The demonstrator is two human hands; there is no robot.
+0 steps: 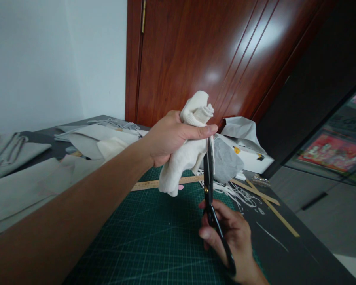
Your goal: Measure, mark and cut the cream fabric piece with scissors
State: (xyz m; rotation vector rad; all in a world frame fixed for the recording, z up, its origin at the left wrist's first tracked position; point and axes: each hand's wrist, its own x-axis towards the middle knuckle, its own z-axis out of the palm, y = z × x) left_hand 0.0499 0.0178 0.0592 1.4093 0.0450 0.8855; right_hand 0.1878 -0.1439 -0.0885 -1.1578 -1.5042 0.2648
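Left hand: the left hand [169,136] is raised above the mat, fingers and thumb closed around a bunched piece of cream cloth [185,156], the thumb pressing along its top edge.
Right hand: the right hand [230,233] grips the black scissors [209,186] by the handles, fingers curled through and around the loops, blades pointing straight up.
Cloth: held in the air over the green cutting mat [154,237], its lower end hanging free; a grey layer [225,160] shows just behind the blades.
Blades: they lie against the cloth's right edge, just under the left thumb; whether they are parted or shut cannot be told.
Step in hand: it looks like trimming along the cloth's edge, mid-cut.
Next move calls for: keeping the left thumb clear of the blade tips and the edge taut.
Nearby: a wooden ruler [154,184] lies across the mat under the cloth; white scraps [240,194] lie right of it.
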